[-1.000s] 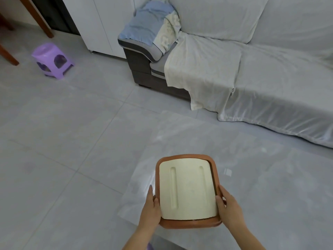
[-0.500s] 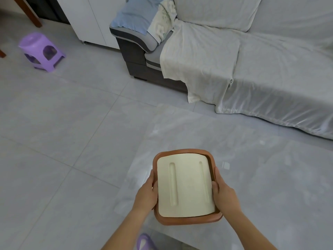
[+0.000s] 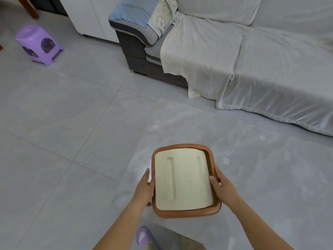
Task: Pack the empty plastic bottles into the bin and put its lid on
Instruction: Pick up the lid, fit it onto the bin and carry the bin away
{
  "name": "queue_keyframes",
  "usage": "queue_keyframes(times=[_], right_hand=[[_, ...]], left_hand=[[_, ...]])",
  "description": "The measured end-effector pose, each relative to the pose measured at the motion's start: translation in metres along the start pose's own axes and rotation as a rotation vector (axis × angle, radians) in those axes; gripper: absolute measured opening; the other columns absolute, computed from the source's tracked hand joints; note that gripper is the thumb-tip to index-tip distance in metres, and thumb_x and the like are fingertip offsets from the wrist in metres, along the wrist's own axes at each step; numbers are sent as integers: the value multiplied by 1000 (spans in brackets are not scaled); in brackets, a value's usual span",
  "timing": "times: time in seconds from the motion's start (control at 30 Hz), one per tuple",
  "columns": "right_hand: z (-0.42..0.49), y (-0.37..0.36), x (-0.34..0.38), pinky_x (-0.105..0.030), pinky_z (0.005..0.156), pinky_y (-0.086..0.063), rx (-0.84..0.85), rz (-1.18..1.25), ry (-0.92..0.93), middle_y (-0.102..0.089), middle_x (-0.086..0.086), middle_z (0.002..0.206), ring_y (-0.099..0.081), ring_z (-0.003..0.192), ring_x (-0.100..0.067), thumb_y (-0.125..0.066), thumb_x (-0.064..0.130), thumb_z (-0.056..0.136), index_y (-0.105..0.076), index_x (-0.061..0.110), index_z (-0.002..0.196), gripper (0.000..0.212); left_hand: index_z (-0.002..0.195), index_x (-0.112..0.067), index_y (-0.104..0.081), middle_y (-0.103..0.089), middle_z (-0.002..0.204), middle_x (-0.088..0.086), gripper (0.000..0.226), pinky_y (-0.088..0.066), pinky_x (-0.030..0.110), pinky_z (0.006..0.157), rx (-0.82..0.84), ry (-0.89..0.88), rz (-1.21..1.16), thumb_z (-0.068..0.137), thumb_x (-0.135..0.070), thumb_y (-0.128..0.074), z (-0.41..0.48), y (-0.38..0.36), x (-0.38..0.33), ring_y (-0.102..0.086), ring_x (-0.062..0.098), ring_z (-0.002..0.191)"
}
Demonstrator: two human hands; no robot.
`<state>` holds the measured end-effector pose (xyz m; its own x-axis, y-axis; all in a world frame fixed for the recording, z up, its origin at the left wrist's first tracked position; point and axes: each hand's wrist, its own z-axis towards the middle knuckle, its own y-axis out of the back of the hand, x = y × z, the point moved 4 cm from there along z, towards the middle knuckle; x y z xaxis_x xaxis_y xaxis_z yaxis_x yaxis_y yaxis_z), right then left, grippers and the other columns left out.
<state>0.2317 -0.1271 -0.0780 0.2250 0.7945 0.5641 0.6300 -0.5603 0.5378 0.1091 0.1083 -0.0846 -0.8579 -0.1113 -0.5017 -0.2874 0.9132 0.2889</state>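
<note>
A brown plastic bin (image 3: 187, 213) stands low in the middle of the view, on a glass table top (image 3: 261, 177). A cream lid (image 3: 182, 179) with two long grooves lies inside its rim and covers the opening; a dark gap shows along its right edge. My left hand (image 3: 145, 189) presses flat against the bin's left side. On the right, my right hand (image 3: 222, 186) holds the rim, thumb resting on the lid's edge. No bottles are visible; the inside of the bin is hidden.
A sofa (image 3: 252, 56) draped in pale sheets runs along the back right. A purple plastic stool (image 3: 38, 45) stands on the grey tiled floor at far left, near a white cabinet (image 3: 90, 17). A purple slipper (image 3: 144, 237) shows under the table's near edge.
Both hands have slid forward along the bin's sides, and the right thumb has come onto the lid. The camera has shifted a little, so the room has moved in the frame.
</note>
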Motion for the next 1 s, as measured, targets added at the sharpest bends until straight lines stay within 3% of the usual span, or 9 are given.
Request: queue_keyframes(times=[0.1,0.17,0.23,0.37,0.57,0.87,1.0], right_hand=[[3,3,-10,-39,96,-46,20,194,-148,-57,-8,126,-55,109,-25,-51,42,89,-23,20,146,67],[3,2,-18,-42,93,-51,24,341,-255,-63,-6,113,-60,99,-22,-58,44,84,-47,9,128,57],[1,0,-19,-43,87,-53,47,437,-284,-65,-7,104,-62,94,-23,-61,41,83,-56,6,113,47],[-8,-7,-12,-40,80,-54,69,459,-256,-65,-9,102,-63,92,-24,-62,38,84,-57,6,106,39],[-21,-47,38,-40,80,-56,111,425,-170,-68,-10,100,-65,91,-24,-65,46,79,-60,8,101,44],[-39,-195,179,-38,79,-55,85,490,-100,-66,-8,97,-63,90,-25,-63,46,81,-59,10,99,41],[-44,-271,212,-33,69,-52,67,562,-123,-63,-7,86,-59,76,-21,-63,45,80,-60,7,94,41]], left_hand=[[128,-16,-48,-61,117,7,51,-55,43,84,-79,51,-72,89,-48,-47,6,5,6,-61,26,101],[121,-16,-52,-62,114,6,47,-54,42,88,-36,115,-185,89,-50,-46,8,2,11,-60,25,103],[115,-16,-54,-64,106,4,45,-53,40,85,3,167,-304,87,-52,-49,8,1,15,-60,22,99],[103,-12,-62,-66,84,2,35,-51,36,72,33,171,-442,84,-42,-61,4,14,21,-60,19,82],[106,-10,-65,-66,72,-2,35,-48,29,61,1,113,-524,83,-36,-64,-1,86,43,-61,16,72],[104,-11,-67,-67,72,-5,37,-46,26,60,-71,-67,-451,83,-41,-62,19,291,58,-58,11,65],[107,-10,-65,-72,87,2,39,-49,23,52,-91,-117,-379,82,-40,-64,44,366,56,-65,10,63]])
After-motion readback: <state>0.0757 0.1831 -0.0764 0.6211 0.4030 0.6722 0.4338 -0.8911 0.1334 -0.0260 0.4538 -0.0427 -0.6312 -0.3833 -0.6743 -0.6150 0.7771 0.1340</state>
